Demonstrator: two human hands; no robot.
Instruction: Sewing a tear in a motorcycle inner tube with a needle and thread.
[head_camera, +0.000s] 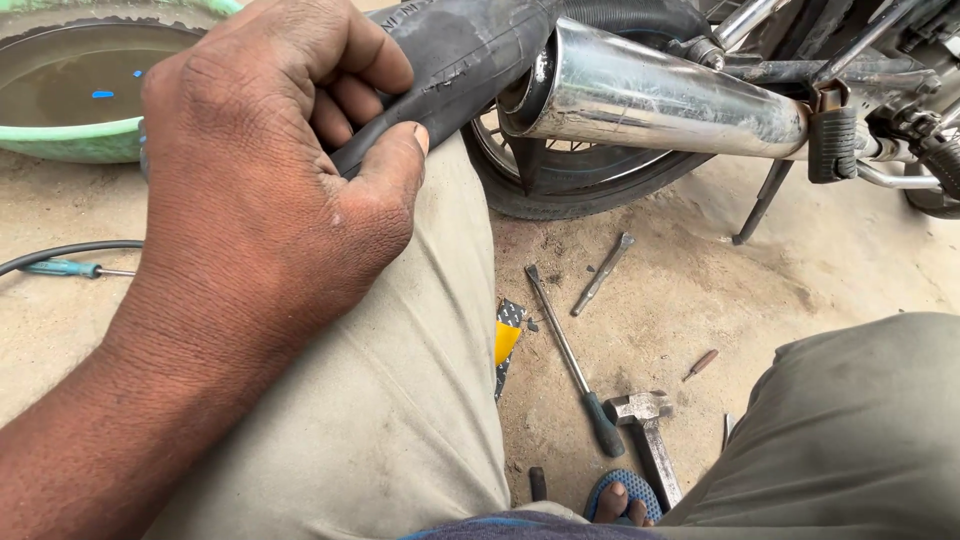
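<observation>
Got the tube in my left hand (270, 190)
Fingers pinched around the black inner tube (450, 60), just beside the chrome exhaust (650, 100).

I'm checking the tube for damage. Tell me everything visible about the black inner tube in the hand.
The black inner tube looks like matte rubber, flattened and creased, with faint scuffs. It runs from the left hand, which pinches it between thumb and fingers above the knee, up toward the motorcycle's rear wheel, passing beside the chrome exhaust. No hole shows.

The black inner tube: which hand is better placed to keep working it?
Left. The left hand already grips the black inner tube above the knee, thumb pressing on it. The right hand is not in view.
</observation>
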